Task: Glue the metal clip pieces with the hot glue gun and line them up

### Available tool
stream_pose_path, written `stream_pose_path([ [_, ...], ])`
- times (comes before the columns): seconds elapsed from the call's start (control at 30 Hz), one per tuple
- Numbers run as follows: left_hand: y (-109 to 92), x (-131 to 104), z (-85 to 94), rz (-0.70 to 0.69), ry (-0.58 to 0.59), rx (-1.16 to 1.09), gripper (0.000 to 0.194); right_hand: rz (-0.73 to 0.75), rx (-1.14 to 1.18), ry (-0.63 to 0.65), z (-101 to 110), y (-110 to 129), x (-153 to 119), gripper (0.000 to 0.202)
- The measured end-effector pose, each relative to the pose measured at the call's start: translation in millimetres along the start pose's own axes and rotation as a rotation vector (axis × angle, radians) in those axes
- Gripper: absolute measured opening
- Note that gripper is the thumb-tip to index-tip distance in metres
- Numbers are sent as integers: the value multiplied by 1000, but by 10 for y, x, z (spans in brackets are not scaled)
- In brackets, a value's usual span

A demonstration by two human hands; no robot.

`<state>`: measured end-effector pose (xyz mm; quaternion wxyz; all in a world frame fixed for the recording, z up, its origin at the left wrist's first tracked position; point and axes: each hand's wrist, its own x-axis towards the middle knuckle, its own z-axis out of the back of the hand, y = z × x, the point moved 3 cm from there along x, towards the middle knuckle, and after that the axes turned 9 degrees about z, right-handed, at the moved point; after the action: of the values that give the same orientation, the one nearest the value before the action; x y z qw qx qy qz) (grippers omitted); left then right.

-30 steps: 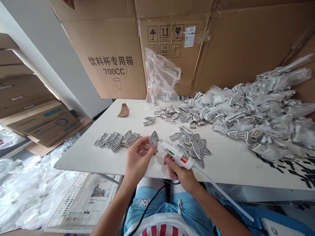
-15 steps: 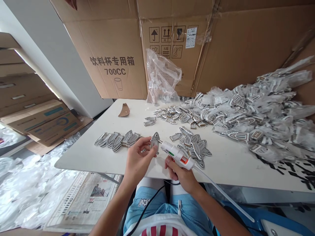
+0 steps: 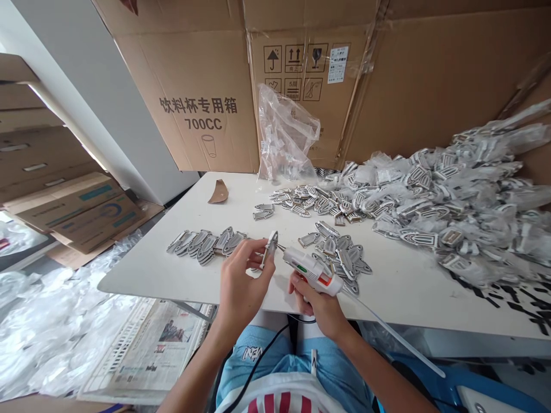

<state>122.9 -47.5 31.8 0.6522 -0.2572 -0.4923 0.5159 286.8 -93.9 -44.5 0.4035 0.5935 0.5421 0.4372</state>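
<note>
Between the thumb and fingers of my left hand (image 3: 245,275) is a small grey-and-white boat-shaped part (image 3: 270,249), held nearly edge-on. My right hand (image 3: 316,301) is wrapped round a white glue gun (image 3: 312,271), its metal tip at the part's right side. A long white glue stick (image 3: 396,335) sticks out of the gun's back. Left of my left hand lies a row of stacked grey parts (image 3: 206,245) on the white table (image 3: 163,281). Another pile of parts (image 3: 342,252) lies just beyond the gun, to the right.
Bagged parts (image 3: 430,195) heap up at the right, with black strips (image 3: 516,301) before them. Loose parts (image 3: 310,201), a clear bag (image 3: 284,137) and a brown scrap (image 3: 219,192) lie further back. Cardboard (image 3: 206,69) stands behind. Newspapers (image 3: 150,350) lie below left.
My left hand has turned the part from facing me to nearly edge-on. The glue gun has shifted very slightly right, its tip still by the part.
</note>
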Motion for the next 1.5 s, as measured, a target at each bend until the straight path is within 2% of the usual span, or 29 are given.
stream_pose_path([
  [0.13, -42, 0, 48, -317, -51, 229, 20, -5, 68, -55, -37, 55, 4, 43],
  [0.23, -43, 13, 82, -383, -71, 325, 20, -7, 65, -48, -46, 58, 9, 46],
  [0.3, -43, 24, 89, -324, -52, 319, 19, -6, 64, -43, -38, 42, 9, 46],
  [0.37, -29, 35, 84, -194, -26, 223, 18, -4, 73, -39, -18, 18, 5, 45],
  [0.5, 86, 62, 39, 165, 16, -152, 19, 18, 103, 14, 37, -18, -7, 43],
  [0.6, 162, 83, 7, 311, 40, -383, 31, 36, 125, 63, 61, -31, -12, 38],
  [0.7, 162, 100, 13, 317, 21, -444, 35, 41, 141, 47, 68, -48, -7, 35],
  [0.87, 131, 102, 25, 276, 54, -409, 25, 62, 160, 12, 66, -79, 16, 39],
  [1.03, 186, 111, 67, 349, 33, -373, 31, 57, 120, 65, 55, -57, 14, 36],
  [1.27, 204, 118, 68, 329, -9, -345, 31, 24, 36, 114, 45, -6, -8, 40],
  [1.5, 154, 83, 17, 420, 100, -402, 41, 25, 25, 112, 34, -17, -13, 40],
])
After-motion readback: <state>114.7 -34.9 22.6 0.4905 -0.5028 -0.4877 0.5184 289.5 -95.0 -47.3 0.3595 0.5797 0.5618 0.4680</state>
